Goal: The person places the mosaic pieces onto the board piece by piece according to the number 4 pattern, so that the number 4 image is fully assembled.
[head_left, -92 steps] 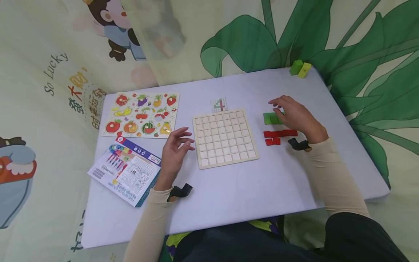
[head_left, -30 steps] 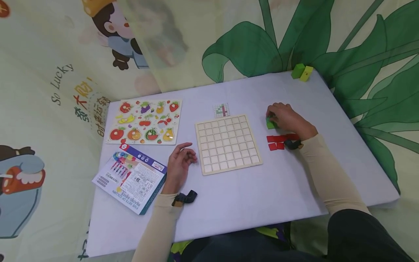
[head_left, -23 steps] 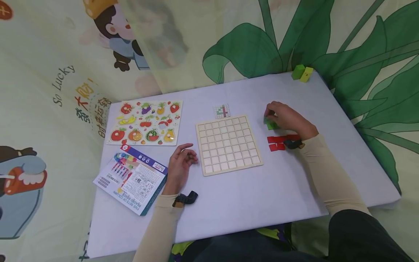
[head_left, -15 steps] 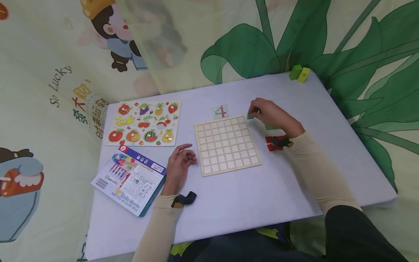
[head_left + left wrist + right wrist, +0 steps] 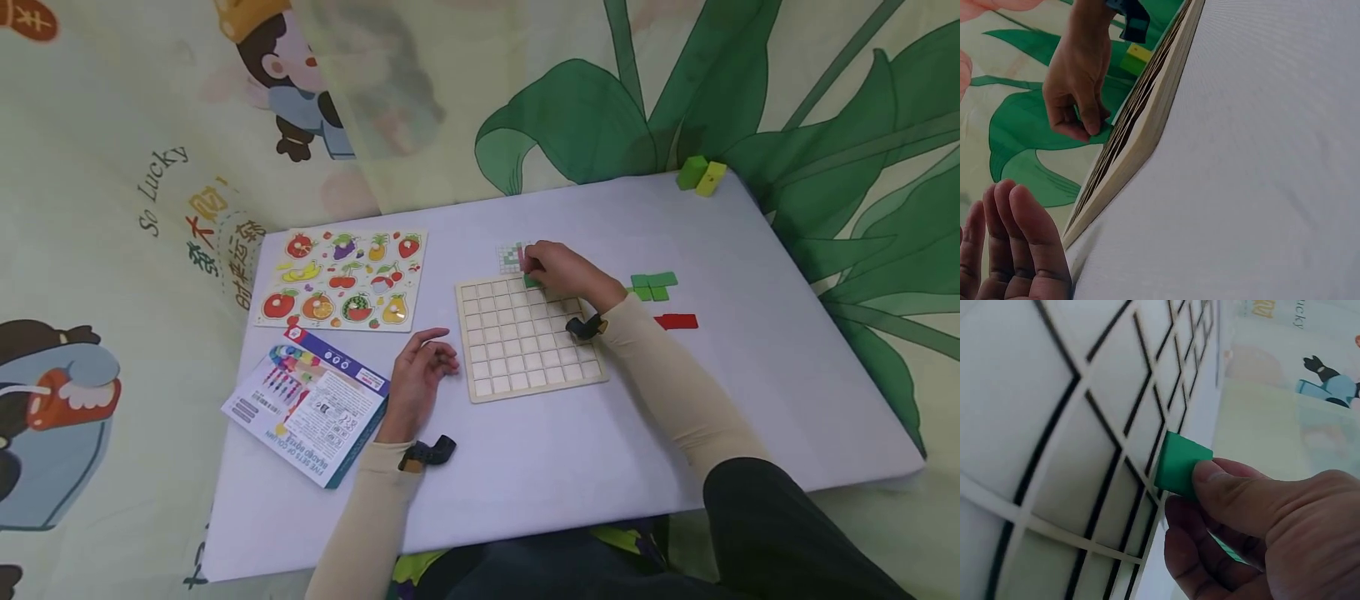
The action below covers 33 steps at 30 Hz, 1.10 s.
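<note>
My right hand is over the far edge of a wooden grid board, pinching a small green square tile between thumb and fingertips. In the right wrist view the tile is tilted, its edge at the grid's square cells. Left of the board, my left hand holds nothing, its fingers loosely bent near the board's side. Behind the board lies a small pattern card, partly covered by my right hand. To the right lie several green tiles and a red tile; my right forearm hides part of the red group.
A board with fruit pictures lies at the back left of the white table. Before it is a printed box. A green block and a yellow block stand at the far right corner, by the patterned cloth.
My right hand has taken a green tile from the green group and carried it left to the board's far edge. My left hand has stayed beside the board, its fingers a little more bent.
</note>
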Available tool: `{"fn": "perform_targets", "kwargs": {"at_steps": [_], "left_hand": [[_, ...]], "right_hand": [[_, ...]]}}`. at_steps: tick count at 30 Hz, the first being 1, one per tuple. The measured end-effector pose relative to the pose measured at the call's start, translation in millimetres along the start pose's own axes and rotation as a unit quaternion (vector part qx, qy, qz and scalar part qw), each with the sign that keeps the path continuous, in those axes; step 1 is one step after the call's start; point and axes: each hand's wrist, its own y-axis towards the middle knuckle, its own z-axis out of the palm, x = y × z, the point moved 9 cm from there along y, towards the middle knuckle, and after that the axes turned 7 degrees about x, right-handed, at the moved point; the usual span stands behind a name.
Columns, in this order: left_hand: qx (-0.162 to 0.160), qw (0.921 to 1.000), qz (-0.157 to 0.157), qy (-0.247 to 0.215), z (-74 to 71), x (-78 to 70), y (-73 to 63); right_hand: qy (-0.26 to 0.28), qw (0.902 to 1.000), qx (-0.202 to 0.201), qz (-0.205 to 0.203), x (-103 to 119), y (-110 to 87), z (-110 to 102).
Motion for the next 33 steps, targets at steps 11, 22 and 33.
{"fn": "perform_targets", "kwargs": {"at_steps": [11,22,33], "left_hand": [[0.008,0.9997,-0.011,0.020,2.8,2.8,1.1],[0.005,0.9997,-0.015,0.019,3.9,7.4,1.4],[0.012,0.9988,-0.014,0.044,5.2,-0.4,1.1]], "right_hand": [[-0.089,0.9958,-0.001,0.021,-2.4,-2.1,6.9],[-0.086,0.9959,-0.008,0.025,-7.3,-16.6,2.3],[-0.050,0.9861,-0.015,0.158,-85.8,-87.4,-52.9]]}}
